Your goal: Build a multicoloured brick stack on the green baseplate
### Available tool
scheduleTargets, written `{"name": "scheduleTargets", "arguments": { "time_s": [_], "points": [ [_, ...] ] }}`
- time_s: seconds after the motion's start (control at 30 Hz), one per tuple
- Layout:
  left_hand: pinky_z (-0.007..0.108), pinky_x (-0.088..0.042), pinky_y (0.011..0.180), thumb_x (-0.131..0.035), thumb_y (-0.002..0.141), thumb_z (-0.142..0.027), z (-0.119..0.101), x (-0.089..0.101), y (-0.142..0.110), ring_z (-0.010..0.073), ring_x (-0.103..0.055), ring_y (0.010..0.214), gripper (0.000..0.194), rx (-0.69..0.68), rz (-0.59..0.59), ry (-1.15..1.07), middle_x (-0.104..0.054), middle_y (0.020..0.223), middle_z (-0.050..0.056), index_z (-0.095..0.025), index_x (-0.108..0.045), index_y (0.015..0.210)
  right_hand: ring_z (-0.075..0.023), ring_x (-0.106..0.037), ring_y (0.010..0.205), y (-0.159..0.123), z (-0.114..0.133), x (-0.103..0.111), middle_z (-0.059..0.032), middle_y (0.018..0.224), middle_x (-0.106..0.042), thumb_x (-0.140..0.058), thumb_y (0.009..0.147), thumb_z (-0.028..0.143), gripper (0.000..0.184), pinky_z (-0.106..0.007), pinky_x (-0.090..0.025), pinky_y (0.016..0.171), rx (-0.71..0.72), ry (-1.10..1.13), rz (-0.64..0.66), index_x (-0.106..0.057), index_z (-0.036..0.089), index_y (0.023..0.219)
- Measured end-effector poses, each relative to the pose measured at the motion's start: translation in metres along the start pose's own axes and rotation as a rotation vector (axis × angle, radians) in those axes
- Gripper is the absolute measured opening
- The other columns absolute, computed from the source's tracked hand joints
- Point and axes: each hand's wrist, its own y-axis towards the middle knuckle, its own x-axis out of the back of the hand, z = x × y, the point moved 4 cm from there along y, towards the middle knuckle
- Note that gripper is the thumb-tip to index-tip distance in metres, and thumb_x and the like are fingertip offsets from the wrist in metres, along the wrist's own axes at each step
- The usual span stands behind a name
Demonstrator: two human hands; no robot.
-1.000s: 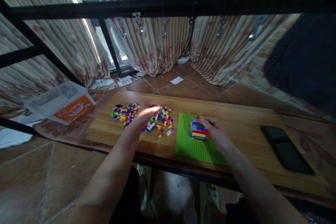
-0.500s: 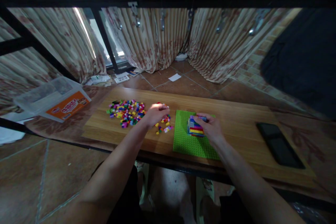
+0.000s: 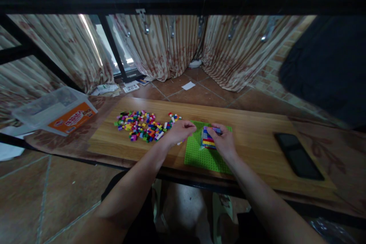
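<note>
A green baseplate lies on the wooden board, carrying a small block structure of stacked bricks in blue, purple, red and yellow layers. My right hand is closed around the structure's top and right side, thumb toward me, fingers at the back. My left hand hovers at the plate's left edge with thumb and fingertips pinched together; anything between them is too small to make out. Beside it on the left spreads a pile of loose bricks in many colours, partly hidden by the hand.
A clear plastic box with an orange label stands left of the wooden board. A black phone or tablet lies at the board's right end. A dark metal bar with hooks crosses above, before striped curtains.
My left hand has moved right, from over the loose bricks to the baseplate's left edge, its fingers pinched. My right hand stays on the block structure. The view has shifted slightly.
</note>
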Motion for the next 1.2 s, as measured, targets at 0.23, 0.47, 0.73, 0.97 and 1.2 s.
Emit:
{"name": "scheduleTargets", "arguments": {
  "time_s": [0.23, 0.47, 0.73, 0.97, 1.2],
  "points": [
    [0.018, -0.035, 0.049, -0.065, 0.074, -0.023, 0.004, 0.012, 0.002, 0.007, -0.046, 0.048, 0.01, -0.022, -0.045, 0.032, -0.053, 0.053, -0.003, -0.014, -0.068, 0.069, -0.0177, -0.066, 0.068, 0.002, -0.004, 0.002, -0.003, 0.08, -0.071, -0.076, 0.063, 0.057, 0.047, -0.034, -0.056, 0.067, -0.118, 0.142, 0.061, -0.07, 0.02, 0.091],
    [0.02, -0.041, 0.054, -0.066, 0.075, -0.028, 0.01, -0.012, 0.008, 0.0094, -0.052, 0.055, 0.014, -0.069, -0.011, 0.016, -0.061, 0.061, -0.001, -0.015, -0.069, 0.07, -0.0168, -0.065, 0.068, 0.0, -0.001, 0.0, -0.0025, 0.079, -0.07, -0.074, 0.064, 0.057, 0.047, -0.031, -0.055, 0.065, -0.094, 0.127, 0.063, -0.07, 0.018, 0.092],
    [0.022, -0.04, 0.054, -0.071, 0.073, -0.025, 0.017, -0.032, 0.013, 0.0104, -0.052, 0.052, 0.011, -0.023, -0.073, 0.009, -0.06, 0.056, -0.001, -0.015, -0.066, 0.071, -0.0191, -0.064, 0.071, 0.0, -0.001, -0.001, -0.0043, 0.081, -0.071, -0.073, 0.064, 0.054, 0.046, -0.031, -0.053, 0.065, -0.046, 0.049, 0.045, -0.069, 0.018, 0.092],
    [0.022, -0.042, 0.052, -0.075, 0.07, -0.016, 0.014, -0.038, 0.009, 0.0089, -0.051, 0.048, 0.014, 0.1, -0.114, -0.192, -0.057, 0.052, -0.003, -0.015, -0.06, 0.067, -0.0193, -0.064, 0.071, -0.001, 0.001, -0.004, -0.0048, 0.08, -0.07, -0.071, 0.066, 0.055, 0.044, -0.034, -0.052, 0.07, 0.024, 0.0, 0.027, -0.066, 0.018, 0.09],
    [0.021, -0.045, 0.054, -0.073, 0.073, -0.017, 0.016, -0.039, 0.009, 0.0077, -0.053, 0.048, 0.013, 0.13, -0.074, -0.269, -0.057, 0.054, -0.004, -0.014, -0.06, 0.074, -0.0176, -0.063, 0.073, -0.002, -0.003, -0.003, -0.0036, 0.084, -0.07, -0.071, 0.067, 0.057, 0.047, -0.032, -0.052, 0.072, 0.019, 0.035, 0.053, -0.067, 0.018, 0.094]
  ]
}}
